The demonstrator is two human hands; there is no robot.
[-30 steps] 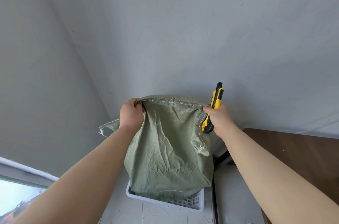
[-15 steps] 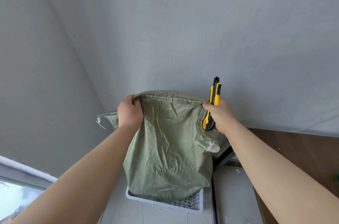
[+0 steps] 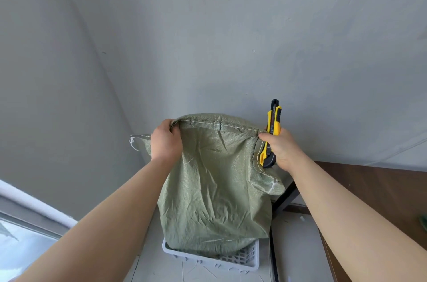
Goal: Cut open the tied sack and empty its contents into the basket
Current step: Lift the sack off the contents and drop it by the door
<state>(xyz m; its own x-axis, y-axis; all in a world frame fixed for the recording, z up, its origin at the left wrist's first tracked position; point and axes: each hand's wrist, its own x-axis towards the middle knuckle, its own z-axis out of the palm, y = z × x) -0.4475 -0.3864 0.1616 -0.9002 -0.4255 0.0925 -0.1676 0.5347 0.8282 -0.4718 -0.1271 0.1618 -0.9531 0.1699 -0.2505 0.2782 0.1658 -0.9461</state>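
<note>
A green woven sack (image 3: 215,191) hangs upside down, its stitched bottom seam on top. Its lower end drops into a pale grey slotted basket (image 3: 240,261) on the floor. My left hand (image 3: 165,140) grips the seam's left corner. My right hand (image 3: 280,147) pinches the seam's right corner and also holds a yellow and black utility knife (image 3: 271,131), which points up; no blade shows. The sack hides what lies in the basket.
Grey walls meet in a corner right behind the sack. A dark wooden table (image 3: 379,191) with a black leg (image 3: 284,198) stands at the right. A window with a white frame (image 3: 30,205) sits at the lower left. The floor is pale tile.
Both hands and the sack's seam have risen a little and shifted slightly left in view. The grips are unchanged.
</note>
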